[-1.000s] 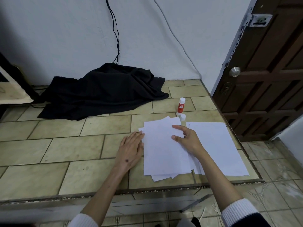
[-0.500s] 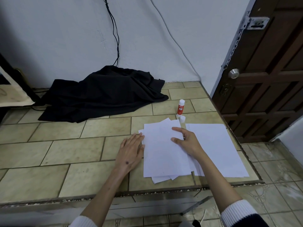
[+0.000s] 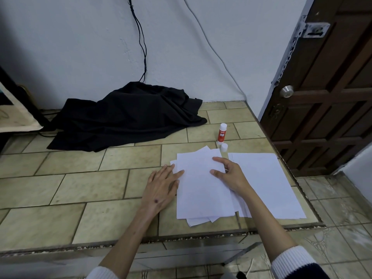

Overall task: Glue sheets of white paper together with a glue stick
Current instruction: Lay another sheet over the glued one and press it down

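A loose stack of white paper sheets point(image 3: 201, 190) lies on the tiled counter point(image 3: 90, 186), its lower sheets fanned out. My left hand point(image 3: 161, 186) rests flat beside the stack's left edge, fingertips touching the paper. My right hand point(image 3: 229, 172) presses on the top sheet's right side, thumb and forefinger spread over the edge. A second white sheet pile point(image 3: 267, 182) lies to the right. Behind the papers stands a red-and-white glue stick point(image 3: 221, 132), uncapped, with its white cap point(image 3: 224, 147) set in front of it.
A crumpled black cloth point(image 3: 128, 117) covers the back of the counter, with cables running up the wall. The counter's front edge and right edge drop off to a tiled floor. A dark wooden door point(image 3: 326, 97) stands at the right.
The camera has tilted slightly so the scene sits lower in view. Both hands stay on the stack; the left fingertips have edged a little onto the paper.
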